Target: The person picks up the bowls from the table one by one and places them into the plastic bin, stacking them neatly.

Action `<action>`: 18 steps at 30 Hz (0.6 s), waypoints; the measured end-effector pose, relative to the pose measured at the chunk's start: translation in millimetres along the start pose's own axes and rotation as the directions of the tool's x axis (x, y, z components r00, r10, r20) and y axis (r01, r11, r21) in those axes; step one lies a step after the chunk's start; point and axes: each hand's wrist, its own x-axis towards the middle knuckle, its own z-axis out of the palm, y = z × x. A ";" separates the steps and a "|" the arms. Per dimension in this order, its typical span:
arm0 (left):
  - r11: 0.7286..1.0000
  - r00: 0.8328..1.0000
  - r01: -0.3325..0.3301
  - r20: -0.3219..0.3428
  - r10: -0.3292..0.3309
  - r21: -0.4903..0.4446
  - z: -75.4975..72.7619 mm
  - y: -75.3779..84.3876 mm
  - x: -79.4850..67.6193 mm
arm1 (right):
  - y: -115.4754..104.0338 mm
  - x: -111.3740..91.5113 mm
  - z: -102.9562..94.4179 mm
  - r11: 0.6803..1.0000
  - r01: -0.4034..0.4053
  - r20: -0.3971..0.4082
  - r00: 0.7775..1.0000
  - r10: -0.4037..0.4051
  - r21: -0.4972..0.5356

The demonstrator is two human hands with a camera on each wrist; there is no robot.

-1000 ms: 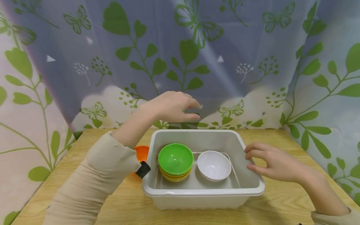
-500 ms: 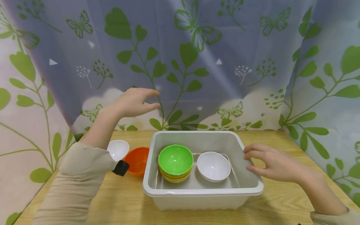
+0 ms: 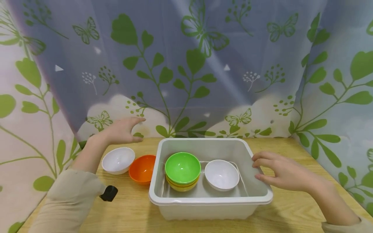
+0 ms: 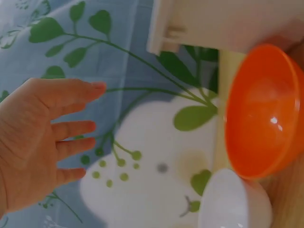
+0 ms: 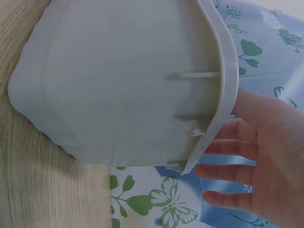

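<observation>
My left hand (image 3: 123, 129) hovers in the air just behind a white bowl (image 3: 118, 160) on the table, fingers spread and holding nothing. In the left wrist view the palm and separate fingers show plainly. An orange bowl (image 3: 142, 170) stands between that white bowl and a grey plastic tub (image 3: 209, 200). Inside the tub, a green bowl (image 3: 182, 167) tops a stack with yellow bowls (image 3: 183, 187) below it. Right of the stack sits another white bowl (image 3: 222, 174). My right hand (image 3: 281, 170) is at the tub's right rim, fingers loosely extended along it.
The tub stands on a wooden table (image 3: 125, 210). A patterned curtain (image 3: 186, 81) with leaves and butterflies hangs right behind the table and along both sides. A black strap piece (image 3: 109, 193) sticks out from the left sleeve.
My left hand has moved left from above the tub and lowered behind the left white bowl. That bowl and the orange one are now uncovered. The right hand stays at the rim.
</observation>
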 end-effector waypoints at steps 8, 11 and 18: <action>0.998 0.989 0.044 0.144 -0.038 -0.039 38.0 -8.2 -6.9 | -1.4 0.6 2.0 1.000 -0.016 0.023 1.000 0.016 0.008; 0.996 0.979 0.055 0.201 -0.040 -0.069 47.2 -5.8 -8.0 | -2.1 0.4 2.5 1.000 -0.024 0.036 0.999 0.023 0.015; 0.993 0.933 0.110 0.347 -0.091 -0.035 62.1 2.1 -10.2 | -2.3 0.8 2.1 0.999 -0.039 0.045 0.998 0.037 0.026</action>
